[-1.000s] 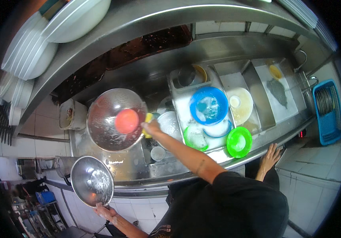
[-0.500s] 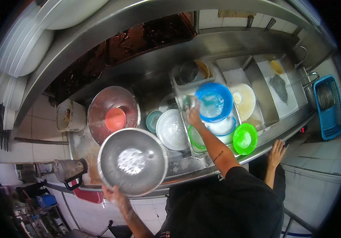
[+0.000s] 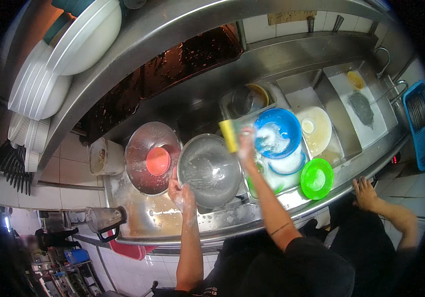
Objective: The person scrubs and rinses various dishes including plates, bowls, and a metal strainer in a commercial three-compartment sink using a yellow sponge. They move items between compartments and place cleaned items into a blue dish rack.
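Observation:
My left hand [image 3: 183, 195] grips the near left rim of a wide steel bowl [image 3: 207, 171], which is tilted over the sink and has wet, soapy streaks inside. Fingers closed, my right hand [image 3: 246, 148] holds a yellow sponge [image 3: 229, 136] above the bowl's right rim; the hand is slightly blurred. Just right of that hand, a blue basin [image 3: 291, 123] holds foamy water. To the left of the steel bowl sits another large metal bowl [image 3: 141, 180] with a coral-pink bowl [image 3: 158, 161] inside it.
A bright green bowl [image 3: 317, 179] stands near the sink's front edge. Another person's hand [image 3: 366, 194] rests on that edge at the right. A blender jug [image 3: 101, 219] is at the left, and stacked white bowls [image 3: 39, 86] sit on the upper-left shelf.
My left hand has moved the steel bowl rightward and away from me, over the place where white dishes showed. The sponge in my right hand has turned its yellow side into view.

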Motion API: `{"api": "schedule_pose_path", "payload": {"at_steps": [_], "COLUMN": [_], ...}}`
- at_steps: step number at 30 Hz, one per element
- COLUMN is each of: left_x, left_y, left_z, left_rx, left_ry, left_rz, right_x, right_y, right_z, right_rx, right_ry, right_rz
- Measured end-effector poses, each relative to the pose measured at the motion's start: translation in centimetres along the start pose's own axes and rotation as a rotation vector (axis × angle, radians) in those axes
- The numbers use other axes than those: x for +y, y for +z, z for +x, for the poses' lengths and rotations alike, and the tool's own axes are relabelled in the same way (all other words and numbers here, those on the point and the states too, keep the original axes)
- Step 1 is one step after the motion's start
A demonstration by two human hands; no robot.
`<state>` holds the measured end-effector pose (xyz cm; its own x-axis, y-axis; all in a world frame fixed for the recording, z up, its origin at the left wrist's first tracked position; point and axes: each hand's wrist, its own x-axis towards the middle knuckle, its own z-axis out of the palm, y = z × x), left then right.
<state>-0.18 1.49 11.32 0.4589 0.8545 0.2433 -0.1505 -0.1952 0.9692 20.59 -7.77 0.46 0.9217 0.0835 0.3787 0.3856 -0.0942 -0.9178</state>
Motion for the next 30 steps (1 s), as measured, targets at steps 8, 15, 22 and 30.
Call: {"api": "schedule_pose_path", "payload": {"at_steps": [8, 15, 22, 30], "left_x": [1.8, 1.2, 1.4, 3.6], "left_y": [2.6, 7.2, 5.8, 13.3], "left_z": [-0.5, -7.3, -4.5, -10.1], "left_rx": [-0.099, -0.117, -0.069, -0.004], "left_ry": [-0.454, -0.498, -0.370, -0.563], "left_rz": [-0.423, -0.089, -0.267, -0.407], "right_x": [-4.7, -0.1, -6.8, -4.9], "right_y": [-1.0, -7.9, -14.9, -12.3], "right_z": [-7.8, 2.0, 1.4, 6.0], "right_rx": [-1.056, -0.716, -1.119, -0.886], "right_ry": [-0.472, -0.910, -0.893, -0.506], "right_rz": [-0.181, -0.468, -0.349, -0.579]}}
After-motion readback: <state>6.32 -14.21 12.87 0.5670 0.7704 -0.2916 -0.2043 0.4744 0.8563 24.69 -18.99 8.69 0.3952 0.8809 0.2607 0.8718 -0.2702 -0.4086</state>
